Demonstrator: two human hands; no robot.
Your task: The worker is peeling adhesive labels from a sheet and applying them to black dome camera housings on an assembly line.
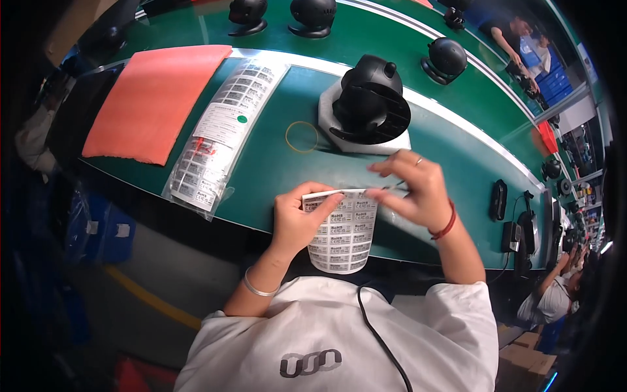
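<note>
Green tabletop [266, 171], largest thing here, spreading ahead of the wearer. Orange-pink foam sheet [157, 104] at its left; just right of that, a clear plastic bag [217, 163] of printed label sheets, slanting away, paper slip [219, 123] with a green dot on its face. Black rounded camera-like device [370, 98] on a white foam block [327, 110], ahead and a little right of centre. Label sheet [341, 238], rows of grey-and-white labels, held up at the tabletop's near edge, before the torso. Its longer axis runs roughly toward the wearer, top edge away, rounded lower end near the shirt. Device lies beyond that top edge, slightly right; right hand the nearer to it, fingers just short of the block. Left hand [292, 219] pinches the sheet's upper left, thumb over the printed face. Right hand [418, 186] at the upper right corner, thumb tip there, forefinger lifted apart; cannot tell whether it grips anything. Thin yellow ring [302, 136] lies flat, left of the block.
</note>
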